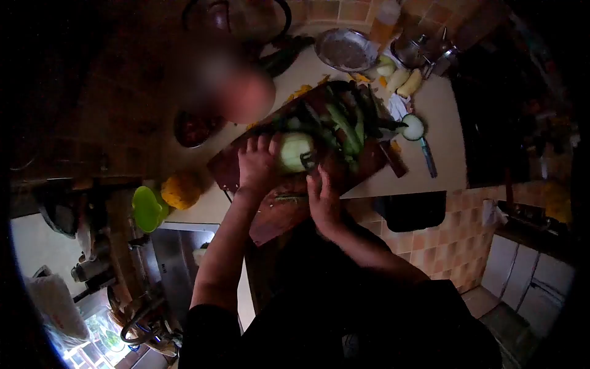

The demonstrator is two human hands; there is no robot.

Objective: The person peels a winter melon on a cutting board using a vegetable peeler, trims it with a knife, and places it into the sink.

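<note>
My left hand is closed over the left end of a thick, pale green peeled vegetable, pressing it on the dark red-brown cutting board. At the vegetable's right end, my right hand grips what looks like a dark peeler. Most of its handle is hidden by the fingers. Long dark green peel strips lie heaped on the board beyond and to the right. A knife with a brown handle rests at the board's right side, its blade partly under the peels.
A round cut vegetable and a blue-grey-handled tool lie right of the board. Behind are a metal bowl and yellowish peeled pieces. An orange round fruit, a lime-green bowl and the sink are at left.
</note>
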